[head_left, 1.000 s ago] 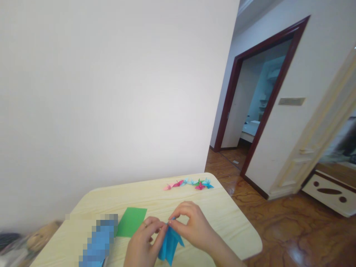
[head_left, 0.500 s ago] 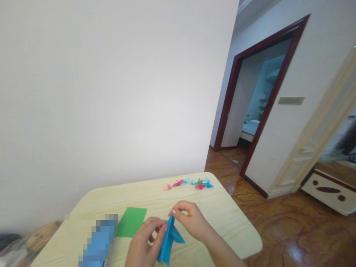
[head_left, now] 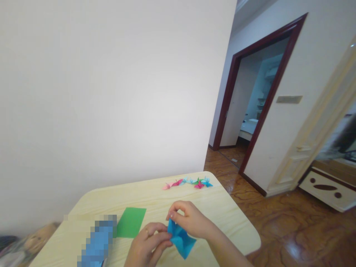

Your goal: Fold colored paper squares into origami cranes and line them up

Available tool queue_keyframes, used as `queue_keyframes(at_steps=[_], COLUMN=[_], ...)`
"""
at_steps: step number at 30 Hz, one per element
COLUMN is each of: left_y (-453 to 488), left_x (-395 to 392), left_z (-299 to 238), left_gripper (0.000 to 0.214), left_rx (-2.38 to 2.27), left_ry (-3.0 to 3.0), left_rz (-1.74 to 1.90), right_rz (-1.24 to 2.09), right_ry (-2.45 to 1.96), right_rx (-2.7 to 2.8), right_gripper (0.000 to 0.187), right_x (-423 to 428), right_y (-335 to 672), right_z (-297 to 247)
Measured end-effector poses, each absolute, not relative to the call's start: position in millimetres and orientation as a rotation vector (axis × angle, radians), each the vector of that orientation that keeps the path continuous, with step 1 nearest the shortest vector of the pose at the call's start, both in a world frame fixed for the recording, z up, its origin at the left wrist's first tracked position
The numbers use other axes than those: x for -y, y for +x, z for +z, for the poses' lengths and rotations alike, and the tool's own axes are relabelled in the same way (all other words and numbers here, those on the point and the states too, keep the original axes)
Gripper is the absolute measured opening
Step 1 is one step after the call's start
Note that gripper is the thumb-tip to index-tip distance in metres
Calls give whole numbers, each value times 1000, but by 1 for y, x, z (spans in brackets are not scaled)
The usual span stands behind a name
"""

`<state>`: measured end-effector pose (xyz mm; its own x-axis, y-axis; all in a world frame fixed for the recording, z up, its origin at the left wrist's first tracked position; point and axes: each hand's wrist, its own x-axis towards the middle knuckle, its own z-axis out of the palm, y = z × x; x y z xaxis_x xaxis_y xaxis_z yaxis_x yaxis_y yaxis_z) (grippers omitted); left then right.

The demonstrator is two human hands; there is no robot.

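At the lower middle of the frame, a partly folded sheet of blue origami paper [head_left: 183,240] is held above the table [head_left: 111,202], between the two hands. The left hand [head_left: 150,243], lower and toward the picture's left, pinches the sheet's left edge between thumb and fingers; a ring [head_left: 147,231] shows on one finger. The right hand [head_left: 187,218] comes in from the lower right and grips the upper left corner with thumb and forefinger, just above the left fingertips. From these two grips the paper spreads down and to the right, creased and hollowed, its lowest point hanging free below the right wrist.

Just beyond the left hand, toward the left of the frame, a flat green paper square [head_left: 131,222] lies on the table. Beside it, at lower left, is a blue object [head_left: 97,244], too pixelated to identify. Near the table's far edge sits a row of small origami cranes [head_left: 199,184] in pink, magenta, green and blues.
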<state>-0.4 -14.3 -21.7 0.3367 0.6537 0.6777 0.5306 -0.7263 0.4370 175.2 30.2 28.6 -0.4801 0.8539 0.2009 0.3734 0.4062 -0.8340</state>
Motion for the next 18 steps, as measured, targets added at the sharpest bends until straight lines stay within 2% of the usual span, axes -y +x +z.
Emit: queue_keyframes(at_steps=[7, 10, 14, 18], left_y=[-1, -1, 1, 3], left_x=[16, 16, 19, 23], left_z=[-22, -18, -11, -10], left_gripper=[9, 9, 8, 10], left_rx=[-1252, -1272, -1293, -1364], left_ry=[2454, 2453, 2371, 2184], left_rz=[1380, 1382, 1410, 1423], right_rz=[887, 788, 673, 650], right_ry=[-998, -946, -883, -889], right_rx=[2094, 2137, 2183, 2166], right_gripper=[21, 12, 26, 17], right_x=[-22, -17, -12, -9], right_y=[182, 185, 185, 183], right_z=[40, 41, 40, 41])
